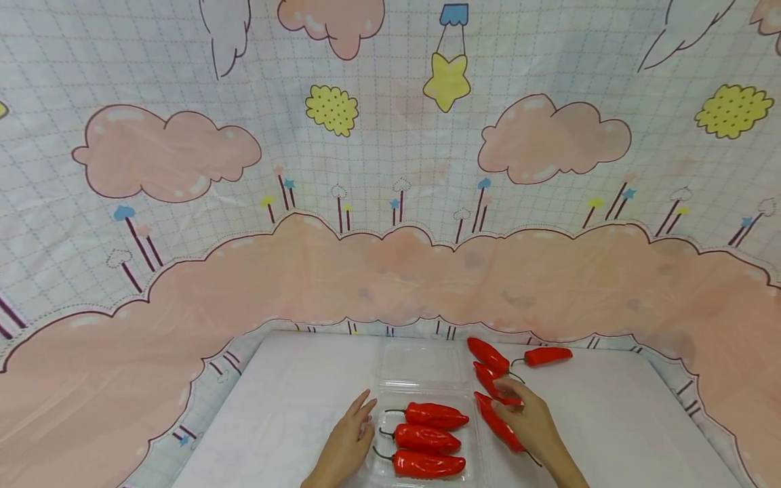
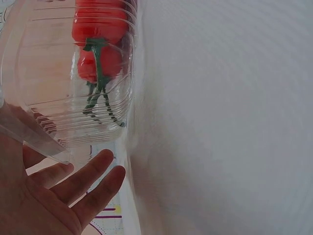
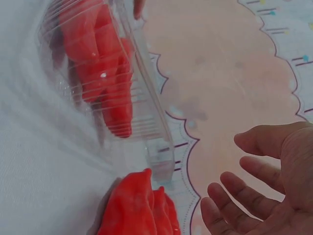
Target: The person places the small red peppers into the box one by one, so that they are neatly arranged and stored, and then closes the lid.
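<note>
Three red chili peppers (image 1: 430,438) lie side by side in a clear plastic clamshell box (image 1: 478,468), green stems pointing left. My left hand (image 1: 346,440) is at the left wall of this box; in the left wrist view its fingers (image 2: 100,193) are spread and relaxed beside the rim. To the right of the box my right hand (image 1: 529,419) hovers over loose red peppers, overlapping the nearest pepper (image 1: 499,423) and a second pepper (image 1: 486,379) in the head view. Its fingers (image 3: 244,196) are parted with nothing between them in the right wrist view.
The box's clear lid (image 1: 421,364) lies folded back behind it. Farther back on the right are another loose pepper (image 1: 488,356) and a smaller-looking pepper (image 1: 549,356). A white tabletop (image 1: 287,393) bears everything, with a cloud-patterned cloth (image 1: 390,271) behind.
</note>
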